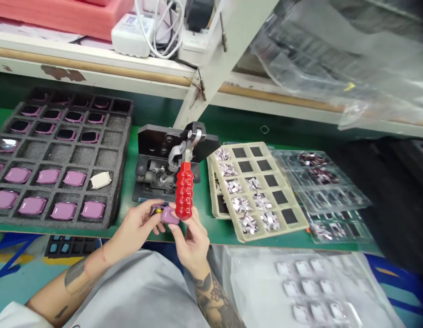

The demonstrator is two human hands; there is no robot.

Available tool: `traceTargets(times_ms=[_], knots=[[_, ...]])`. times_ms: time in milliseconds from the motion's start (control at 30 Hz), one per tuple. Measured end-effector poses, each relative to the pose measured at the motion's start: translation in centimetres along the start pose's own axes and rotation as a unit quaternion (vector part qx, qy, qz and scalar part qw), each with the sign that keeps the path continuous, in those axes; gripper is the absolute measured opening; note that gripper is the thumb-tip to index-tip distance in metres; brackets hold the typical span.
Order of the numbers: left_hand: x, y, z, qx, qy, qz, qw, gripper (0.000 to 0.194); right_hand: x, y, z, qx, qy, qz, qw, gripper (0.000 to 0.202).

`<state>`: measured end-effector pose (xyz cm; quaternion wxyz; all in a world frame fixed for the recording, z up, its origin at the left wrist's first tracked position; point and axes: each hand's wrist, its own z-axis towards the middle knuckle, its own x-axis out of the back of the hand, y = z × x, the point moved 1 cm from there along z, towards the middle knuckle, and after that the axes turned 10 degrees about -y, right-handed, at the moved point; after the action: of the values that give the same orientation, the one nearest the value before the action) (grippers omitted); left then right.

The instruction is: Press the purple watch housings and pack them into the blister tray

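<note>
Close to the bench's front edge, my right hand (191,241) grips a purple smartwatch case (170,215) between thumb and fingers. My left hand (139,225) pinches a small dark watch part with a yellow patch (157,210), right beside the case. Whether the two pieces are joined cannot be made out. Just behind my hands stands a black toggle clamp press (160,171). Its red ribbed handle (184,191) points toward me and covers some of my right fingers.
A grey foam tray (110,182) at left holds purple watch cases, dark-screened watches and one cream piece. Beige compartment trays (271,157) with small shiny parts lie right of the clamp, beside transparent trays (325,207). A white shelf post (207,68) rises behind.
</note>
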<state>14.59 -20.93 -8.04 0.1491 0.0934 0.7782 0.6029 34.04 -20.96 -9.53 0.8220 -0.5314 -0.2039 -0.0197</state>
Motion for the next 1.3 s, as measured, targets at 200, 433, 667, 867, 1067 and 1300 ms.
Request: traceTargets(times_ms=[200, 433, 667, 867, 1067, 1300], knots=[[-0.3, -0.8, 0.0, -0.026, 0.013, -0.138, 0.990, 0.042, -0.8, 0.1, 0.8, 0.010, -0.005, -0.018, 1.000, 0.041], [0.0, -1.6, -0.5, -0.044, 0.008, -0.096, 0.994, 0.041, -1.3, 0.1, 1.0, 0.006, -0.060, 0.009, 0.998, 0.042], [0.1, -1.0, -0.8, -0.093, -0.021, -0.075, 0.993, 0.026, -2.2, 0.8, 0.7, -0.100, 0.007, 0.116, 0.988, 0.026], [0.6, -0.6, -1.0, -0.121, -0.019, 0.048, 0.991, 0.019, -2.2, -0.4, 1.5, -0.071, 0.041, 0.075, 0.994, 0.018], [1.5, -1.8, -1.1, -0.168, 0.055, 0.131, 0.976, 0.022, -0.3, -1.5, 3.7, -0.025, -0.077, -0.015, 0.997, 0.020], [0.9, -2.9, -1.1, -0.015, 0.016, -0.149, 0.989, 0.066, 4.4, -5.1, 11.2, 0.285, 0.112, -0.232, 0.923, 0.056]])
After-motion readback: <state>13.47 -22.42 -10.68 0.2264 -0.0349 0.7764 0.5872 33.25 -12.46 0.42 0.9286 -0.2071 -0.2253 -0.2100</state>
